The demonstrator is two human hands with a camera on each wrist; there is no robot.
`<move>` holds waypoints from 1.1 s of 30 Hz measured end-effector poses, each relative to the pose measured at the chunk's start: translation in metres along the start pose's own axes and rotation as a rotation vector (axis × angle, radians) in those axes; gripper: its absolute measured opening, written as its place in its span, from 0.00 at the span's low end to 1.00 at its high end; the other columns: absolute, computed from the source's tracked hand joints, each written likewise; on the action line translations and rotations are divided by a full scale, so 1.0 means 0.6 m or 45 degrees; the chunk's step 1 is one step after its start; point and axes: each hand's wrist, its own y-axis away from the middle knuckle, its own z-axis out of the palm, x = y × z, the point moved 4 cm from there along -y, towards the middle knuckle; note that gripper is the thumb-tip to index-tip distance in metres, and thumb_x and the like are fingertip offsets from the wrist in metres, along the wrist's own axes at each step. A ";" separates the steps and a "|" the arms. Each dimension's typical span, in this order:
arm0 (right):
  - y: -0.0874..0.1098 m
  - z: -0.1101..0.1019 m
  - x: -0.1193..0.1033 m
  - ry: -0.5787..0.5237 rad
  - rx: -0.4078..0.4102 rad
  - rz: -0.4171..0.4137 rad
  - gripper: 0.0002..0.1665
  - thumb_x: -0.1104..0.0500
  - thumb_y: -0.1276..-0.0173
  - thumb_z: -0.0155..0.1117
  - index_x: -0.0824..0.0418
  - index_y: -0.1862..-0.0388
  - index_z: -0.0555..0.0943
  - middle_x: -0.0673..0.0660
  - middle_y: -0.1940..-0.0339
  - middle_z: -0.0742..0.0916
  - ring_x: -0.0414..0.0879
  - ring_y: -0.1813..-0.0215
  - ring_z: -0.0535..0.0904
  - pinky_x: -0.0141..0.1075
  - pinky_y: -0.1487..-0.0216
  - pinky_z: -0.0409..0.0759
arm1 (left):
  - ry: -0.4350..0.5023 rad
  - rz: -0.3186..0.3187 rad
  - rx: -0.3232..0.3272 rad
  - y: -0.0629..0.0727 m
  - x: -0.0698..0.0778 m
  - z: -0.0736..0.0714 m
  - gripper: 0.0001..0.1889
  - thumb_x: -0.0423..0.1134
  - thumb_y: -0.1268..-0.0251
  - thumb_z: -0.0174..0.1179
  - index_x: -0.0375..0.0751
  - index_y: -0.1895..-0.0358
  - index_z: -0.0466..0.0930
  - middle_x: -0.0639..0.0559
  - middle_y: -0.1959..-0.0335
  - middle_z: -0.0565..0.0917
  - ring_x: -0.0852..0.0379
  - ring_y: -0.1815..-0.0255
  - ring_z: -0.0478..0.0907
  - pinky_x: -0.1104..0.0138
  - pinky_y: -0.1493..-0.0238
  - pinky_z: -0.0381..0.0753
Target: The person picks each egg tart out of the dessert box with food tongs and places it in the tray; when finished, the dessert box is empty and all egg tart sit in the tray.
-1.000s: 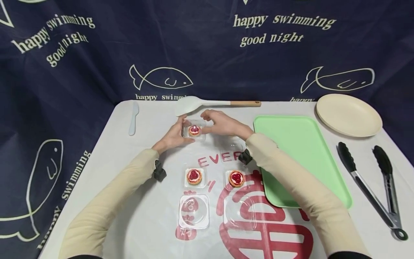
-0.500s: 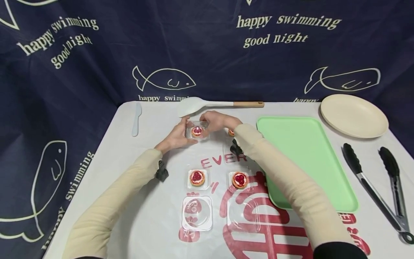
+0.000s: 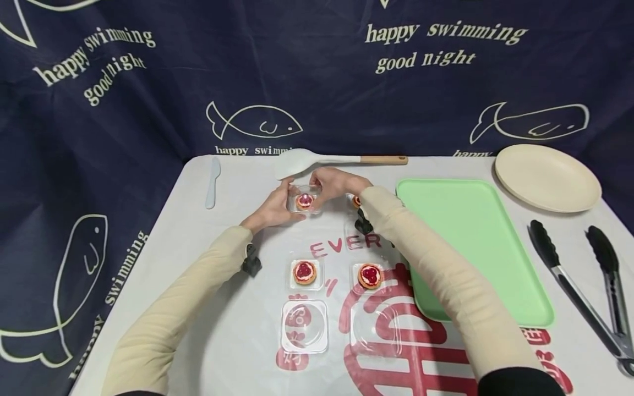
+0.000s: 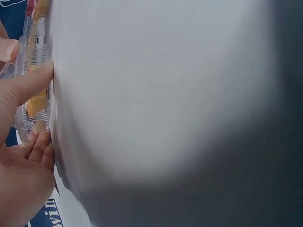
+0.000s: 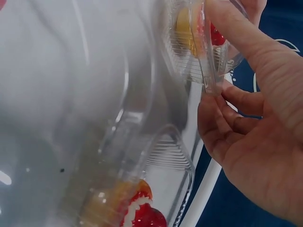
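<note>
Clear box (image 5: 191, 71) lay between left hand (image 3: 274, 209), spread wide and gripping its left side, and right hand (image 3: 333, 183), half-closed, holding its right edge; neither nearer.

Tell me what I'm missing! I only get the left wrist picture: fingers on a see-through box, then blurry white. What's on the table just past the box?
Observer: In the head view, a white utensil with a wooden handle lies just beyond the clear box that the left hand and right hand hold.
Operator: Ooh! Any more tarts closer to the person?
Observer: Yes, two red-topped ones: a left tart and a right tart.
</note>
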 end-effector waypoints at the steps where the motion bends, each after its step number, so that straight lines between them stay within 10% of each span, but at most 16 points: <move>1: 0.000 0.000 -0.001 0.005 0.005 -0.001 0.35 0.53 0.51 0.81 0.70 0.50 0.78 0.55 0.66 0.77 0.44 0.66 0.66 0.31 0.64 0.68 | -0.001 0.000 0.002 0.000 0.000 0.000 0.55 0.28 0.57 0.74 0.25 0.27 0.46 0.34 0.40 0.74 0.41 0.34 0.68 0.57 0.25 0.57; 14: 0.003 -0.002 -0.014 0.102 0.025 0.042 0.32 0.50 0.53 0.82 0.67 0.55 0.79 0.51 0.72 0.72 0.44 0.67 0.65 0.32 0.67 0.65 | -0.035 0.002 -0.016 -0.001 0.001 -0.001 0.55 0.29 0.57 0.74 0.25 0.27 0.45 0.32 0.39 0.74 0.40 0.33 0.68 0.56 0.24 0.56; 33: 0.020 -0.002 -0.024 0.126 0.127 -0.016 0.37 0.55 0.52 0.81 0.72 0.46 0.78 0.64 0.49 0.82 0.53 0.48 0.74 0.42 0.42 0.74 | -0.035 0.013 -0.014 -0.001 0.001 -0.001 0.55 0.28 0.57 0.74 0.24 0.27 0.45 0.34 0.42 0.74 0.40 0.36 0.69 0.56 0.25 0.56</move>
